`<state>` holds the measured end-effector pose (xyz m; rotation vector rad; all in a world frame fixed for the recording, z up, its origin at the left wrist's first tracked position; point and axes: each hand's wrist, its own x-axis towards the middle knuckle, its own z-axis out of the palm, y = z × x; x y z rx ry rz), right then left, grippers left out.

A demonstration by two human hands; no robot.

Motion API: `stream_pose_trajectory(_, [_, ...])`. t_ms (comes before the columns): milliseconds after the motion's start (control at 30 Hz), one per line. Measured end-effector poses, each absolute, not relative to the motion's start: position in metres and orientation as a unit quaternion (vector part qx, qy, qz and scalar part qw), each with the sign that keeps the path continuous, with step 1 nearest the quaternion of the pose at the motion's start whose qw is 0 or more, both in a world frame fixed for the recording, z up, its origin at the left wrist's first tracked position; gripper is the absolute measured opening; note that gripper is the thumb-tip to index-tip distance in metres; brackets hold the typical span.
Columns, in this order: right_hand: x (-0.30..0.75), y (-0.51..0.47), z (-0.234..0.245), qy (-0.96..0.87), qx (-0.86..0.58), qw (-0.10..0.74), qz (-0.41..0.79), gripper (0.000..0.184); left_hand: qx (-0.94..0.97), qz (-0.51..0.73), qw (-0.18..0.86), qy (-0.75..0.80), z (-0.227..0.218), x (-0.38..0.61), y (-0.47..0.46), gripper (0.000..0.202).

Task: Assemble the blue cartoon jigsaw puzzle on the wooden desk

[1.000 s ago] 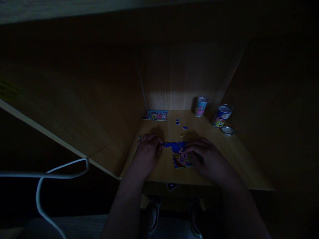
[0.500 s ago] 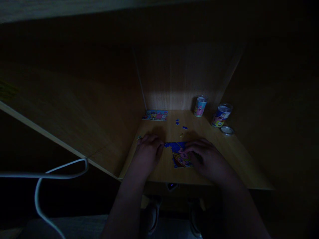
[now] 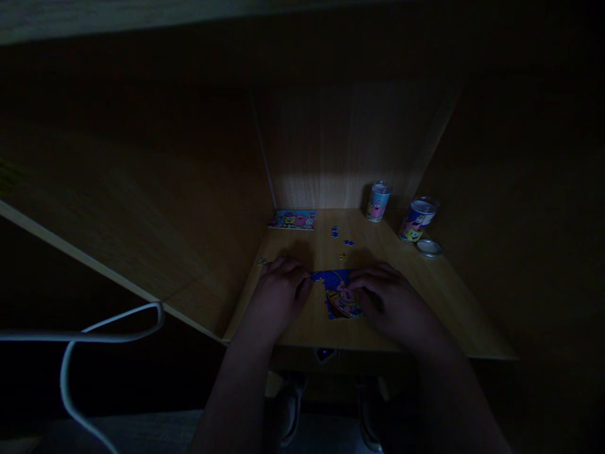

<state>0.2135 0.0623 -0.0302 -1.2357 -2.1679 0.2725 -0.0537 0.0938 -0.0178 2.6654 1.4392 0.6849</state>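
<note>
A partly joined blue jigsaw (image 3: 339, 295) with a pink cartoon figure lies on the wooden desk (image 3: 439, 296), between my two hands. My left hand (image 3: 280, 294) rests at its left edge with the fingers curled against the puzzle's upper left corner. My right hand (image 3: 393, 299) lies over the puzzle's right side, fingers bent down onto the pieces. The scene is very dark, so what the fingertips pinch is hidden. Loose pieces (image 3: 341, 238) lie farther back on the desk.
A finished cartoon picture card (image 3: 293, 219) lies at the back left. Two small cartoon tins (image 3: 377, 202) (image 3: 416, 221) stand at the back right, with a round lid (image 3: 429, 248) beside them. Wooden walls enclose the desk. A white cable (image 3: 94, 334) loops at left.
Both hands stay on the puzzle, with only slight finger shifts. The view drifts a little to the left.
</note>
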Motion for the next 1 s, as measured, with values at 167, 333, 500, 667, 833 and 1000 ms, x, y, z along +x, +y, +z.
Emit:
stream_pose_trajectory(167, [0.213, 0.062, -0.030, -0.820, -0.469, 0.310, 0.106, 0.020, 0.859, 0.223, 0.018, 0.460, -0.018, -0.054, 0.094, 0.011])
stream_pose_trajectory(333, [0.214, 0.063, -0.033, -0.820, -0.465, 0.317, 0.107, 0.019, 0.861, 0.224, 0.016, 0.456, -0.019, -0.054, 0.095, 0.012])
stream_pose_trajectory(500, [0.215, 0.064, -0.035, -0.821, -0.462, 0.318, 0.107, 0.020, 0.865, 0.226, 0.016, 0.448, -0.019, -0.053, 0.095, 0.012])
stream_pose_trajectory(667, [0.213, 0.064, -0.033, -0.820, -0.466, 0.315, 0.104, 0.021, 0.866, 0.231, 0.018, 0.443, -0.018, -0.053, 0.094, 0.013])
stream_pose_trajectory(833, [0.218, 0.062, -0.031, -0.780, -0.518, 0.347, 0.054, 0.025, 0.869, 0.246, 0.034, 0.429, -0.022, -0.053, 0.096, 0.015])
stream_pose_trajectory(1000, [0.232, 0.058, -0.032, -0.591, -0.678, 0.434, -0.059, 0.031, 0.845, 0.286, 0.011, 0.452, -0.024, -0.055, 0.097, 0.022])
